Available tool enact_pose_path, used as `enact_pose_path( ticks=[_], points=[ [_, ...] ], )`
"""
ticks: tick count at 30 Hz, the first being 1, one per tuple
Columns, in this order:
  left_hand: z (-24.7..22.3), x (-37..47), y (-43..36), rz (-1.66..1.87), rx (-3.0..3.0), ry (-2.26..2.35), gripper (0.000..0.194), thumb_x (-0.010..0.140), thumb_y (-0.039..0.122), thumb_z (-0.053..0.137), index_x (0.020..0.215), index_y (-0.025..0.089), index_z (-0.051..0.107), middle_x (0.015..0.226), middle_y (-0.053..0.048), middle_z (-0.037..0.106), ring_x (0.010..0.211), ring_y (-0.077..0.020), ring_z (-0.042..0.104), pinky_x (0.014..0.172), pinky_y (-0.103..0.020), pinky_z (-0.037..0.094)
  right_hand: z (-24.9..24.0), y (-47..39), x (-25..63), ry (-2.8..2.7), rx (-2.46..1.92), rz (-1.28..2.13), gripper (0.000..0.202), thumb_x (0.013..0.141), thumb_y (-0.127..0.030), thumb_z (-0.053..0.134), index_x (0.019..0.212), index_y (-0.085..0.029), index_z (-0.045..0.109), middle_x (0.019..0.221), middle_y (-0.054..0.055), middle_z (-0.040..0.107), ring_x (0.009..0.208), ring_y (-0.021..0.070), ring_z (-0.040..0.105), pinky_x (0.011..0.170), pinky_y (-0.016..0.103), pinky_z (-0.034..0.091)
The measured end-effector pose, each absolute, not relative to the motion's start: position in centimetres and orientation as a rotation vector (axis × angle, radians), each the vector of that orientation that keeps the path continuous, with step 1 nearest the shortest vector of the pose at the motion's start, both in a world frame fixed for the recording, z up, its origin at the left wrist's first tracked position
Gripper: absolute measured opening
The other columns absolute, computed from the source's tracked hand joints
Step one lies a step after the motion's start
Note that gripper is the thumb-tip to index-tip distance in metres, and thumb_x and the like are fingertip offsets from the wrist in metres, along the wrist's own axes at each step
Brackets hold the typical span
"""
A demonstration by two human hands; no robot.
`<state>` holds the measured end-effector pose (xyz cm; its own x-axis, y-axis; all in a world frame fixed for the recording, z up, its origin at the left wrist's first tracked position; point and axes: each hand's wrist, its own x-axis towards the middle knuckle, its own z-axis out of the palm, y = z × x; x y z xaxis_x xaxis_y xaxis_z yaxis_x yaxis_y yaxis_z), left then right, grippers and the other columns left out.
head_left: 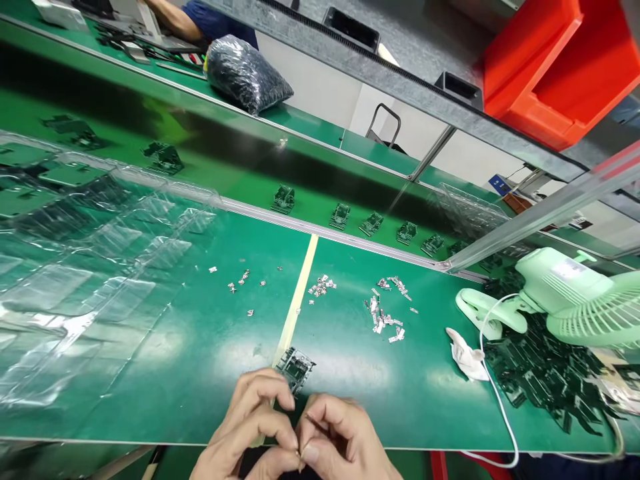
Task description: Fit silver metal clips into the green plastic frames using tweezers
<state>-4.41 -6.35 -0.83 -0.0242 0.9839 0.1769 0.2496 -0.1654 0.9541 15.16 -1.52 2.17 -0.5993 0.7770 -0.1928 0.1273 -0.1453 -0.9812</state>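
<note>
My left hand (255, 430) and my right hand (340, 437) meet at the table's front edge. Thumb and fingertips of both are pinched together around something tiny that I cannot make out. Just beyond them, a small dark part with a metal frame (296, 368) rests on the green table near the yellow tape (297, 293). Farther back lie a small pile of silvery pieces (323, 286) and a larger scatter of silvery pieces (383, 319) to its right. A few small bits (241, 279) lie left of the tape.
Clear plastic trays (90, 280) cover the left side. At right are a pale green fan (565, 293), its white cable, a crumpled white tissue (467, 357) and a heap of dark parts (550, 373). A red bin (540, 73) sits on the shelf above; a person's arm (175, 19) shows beyond.
</note>
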Motion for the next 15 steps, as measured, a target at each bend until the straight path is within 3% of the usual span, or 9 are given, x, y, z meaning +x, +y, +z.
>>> enact_pose_path(
  ticks=[1,3,4,6,9,12,15],
  points=[
    [-1.5,-4.7,-6.0,1.238,1.513,1.415,0.022,0.088,0.043,0.079,0.107,0.034,0.072,0.126,-0.009,0.066,0.129,-0.0353,0.056,0.106,-0.051,0.054,2.1,-1.4,15.3,-1.736,-1.074,1.654,0.031,0.099,-0.048,0.063,0.083,-0.021,0.059,0.076,-0.001,0.057,0.069,0.0139,0.047,0.066,0.027,0.04],
    [-2.7,-5.0,-4.9,1.16,1.529,1.553,0.077,0.075,0.04,0.09,0.143,0.039,0.055,0.152,-0.01,0.054,0.146,-0.0405,0.044,0.117,-0.062,0.043,2.0,-1.0,15.6,-1.799,-1.151,1.422,0.025,0.105,-0.041,0.054,0.088,-0.022,0.058,0.082,0.0,0.058,0.072,0.0147,0.049,0.068,0.028,0.04],
    [-3.1,-5.0,-4.4,1.108,1.544,1.586,0.092,0.073,0.04,0.091,0.152,0.04,0.045,0.157,-0.011,0.049,0.15,-0.0415,0.041,0.119,-0.066,0.04,1.8,-0.7,15.7,-1.796,-1.174,1.336,0.023,0.107,-0.038,0.051,0.091,-0.022,0.058,0.086,0.001,0.058,0.072,0.0145,0.049,0.066,0.028,0.041],
    [-3.5,-4.6,-3.6,1.031,1.583,1.576,0.089,0.078,0.04,0.088,0.154,0.041,0.042,0.156,-0.01,0.051,0.149,-0.0401,0.044,0.118,-0.065,0.041,1.5,-0.2,15.8,-1.8,-1.205,1.203,0.02,0.108,-0.032,0.047,0.096,-0.022,0.058,0.097,0.004,0.058,0.078,0.0152,0.053,0.067,0.027,0.043],
    [-3.3,-3.5,-3.4,1.005,1.639,1.5,0.075,0.082,0.033,0.084,0.147,0.04,0.047,0.145,-0.008,0.057,0.135,-0.0337,0.059,0.11,-0.051,0.054,1.3,0.0,15.8,-1.855,-1.192,1.134,0.015,0.108,-0.027,0.046,0.1,-0.022,0.058,0.11,0.008,0.057,0.09,0.0177,0.059,0.073,0.029,0.048],
    [-2.8,-2.7,-3.8,0.986,1.689,1.466,0.074,0.084,0.027,0.08,0.147,0.04,0.043,0.138,-0.008,0.056,0.126,-0.0291,0.065,0.104,-0.042,0.059,1.1,-0.2,15.6,-1.915,-1.21,1.097,0.013,0.107,-0.024,0.047,0.1,-0.023,0.058,0.107,0.007,0.058,0.086,0.0173,0.059,0.072,0.029,0.048],
    [-2.6,-2.5,-4.0,0.959,1.723,1.47,0.075,0.084,0.026,0.08,0.147,0.04,0.041,0.137,-0.007,0.054,0.126,-0.0285,0.065,0.104,-0.041,0.059,1.0,-0.4,15.6,-1.958,-1.235,1.036,0.013,0.107,-0.022,0.047,0.1,-0.023,0.058,0.102,0.005,0.059,0.083,0.0169,0.058,0.071,0.029,0.047]
  ],
)
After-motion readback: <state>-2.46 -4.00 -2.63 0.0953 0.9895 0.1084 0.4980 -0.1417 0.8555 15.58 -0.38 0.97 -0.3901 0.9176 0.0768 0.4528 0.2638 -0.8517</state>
